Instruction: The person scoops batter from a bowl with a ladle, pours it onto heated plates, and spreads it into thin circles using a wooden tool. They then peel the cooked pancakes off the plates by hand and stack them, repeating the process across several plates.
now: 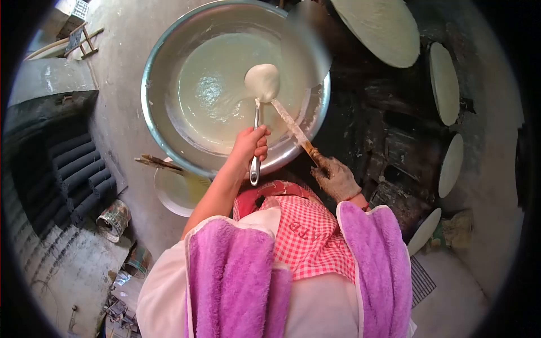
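My left hand (252,143) is bare and grips the metal handle of a ladle (262,82), whose bowl is full of pale batter and held over a large metal basin (156,67) of the same batter. My right hand (336,177) wears a dirty work glove and holds a long wooden-handled spatula (290,124). The spatula's batter-coated blade touches the ladle just under its bowl. I wear purple towel sleeves and a red checked apron.
Round pale sheets (383,28) lie on dark hot plates to the right, with more discs (445,81) along the curve. A small plate with a brush (169,188) and a tin can (114,219) sit left of me on the concrete floor.
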The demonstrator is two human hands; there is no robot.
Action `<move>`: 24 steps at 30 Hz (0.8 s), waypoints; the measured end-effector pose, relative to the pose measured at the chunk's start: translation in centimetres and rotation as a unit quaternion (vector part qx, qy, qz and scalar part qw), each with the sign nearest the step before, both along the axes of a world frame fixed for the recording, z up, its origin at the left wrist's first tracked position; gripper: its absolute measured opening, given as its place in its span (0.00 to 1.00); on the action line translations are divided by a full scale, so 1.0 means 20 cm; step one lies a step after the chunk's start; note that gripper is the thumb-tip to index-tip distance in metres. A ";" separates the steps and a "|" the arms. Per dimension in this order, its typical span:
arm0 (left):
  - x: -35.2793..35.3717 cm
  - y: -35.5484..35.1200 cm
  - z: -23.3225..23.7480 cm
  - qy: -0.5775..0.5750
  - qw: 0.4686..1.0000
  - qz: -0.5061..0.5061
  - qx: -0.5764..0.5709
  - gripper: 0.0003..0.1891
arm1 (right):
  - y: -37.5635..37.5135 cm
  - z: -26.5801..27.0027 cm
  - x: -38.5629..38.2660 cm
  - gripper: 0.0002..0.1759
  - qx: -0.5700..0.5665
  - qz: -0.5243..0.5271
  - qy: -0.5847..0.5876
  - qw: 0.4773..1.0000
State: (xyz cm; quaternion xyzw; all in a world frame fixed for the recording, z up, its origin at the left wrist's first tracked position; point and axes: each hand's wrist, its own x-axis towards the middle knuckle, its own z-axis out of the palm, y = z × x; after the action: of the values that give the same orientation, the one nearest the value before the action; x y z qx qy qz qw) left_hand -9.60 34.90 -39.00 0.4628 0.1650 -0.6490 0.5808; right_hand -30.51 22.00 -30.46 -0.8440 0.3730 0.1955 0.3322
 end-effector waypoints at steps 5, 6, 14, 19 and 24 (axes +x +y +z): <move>-0.27 0.03 0.46 -0.020 0.992 0.095 -0.075 0.09 | 0.13 0.04 -0.27 0.21 -0.046 0.002 -0.178 0.983; -0.30 0.05 0.57 -0.028 0.987 0.121 -0.104 0.10 | 0.14 0.06 -0.30 0.21 -0.068 0.028 -0.240 0.968; -0.21 0.20 1.59 -0.086 0.859 0.117 -0.491 0.21 | 0.06 0.81 -0.07 0.29 0.320 -0.065 -0.488 0.810; -0.10 0.36 1.74 -0.106 0.882 0.075 -0.453 0.23 | 0.01 0.75 0.07 0.34 0.643 0.002 -0.523 0.560; -0.03 0.56 1.41 0.273 0.875 0.127 -0.379 0.24 | 0.03 0.26 -0.10 0.35 0.716 -0.106 -0.337 0.602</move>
State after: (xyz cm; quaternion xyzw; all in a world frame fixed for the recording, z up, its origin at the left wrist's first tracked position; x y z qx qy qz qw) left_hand -10.21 46.18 -10.87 -0.0131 0.1158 -0.6829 0.7212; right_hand -32.46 22.64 -25.21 -0.2970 0.0624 0.0645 0.9507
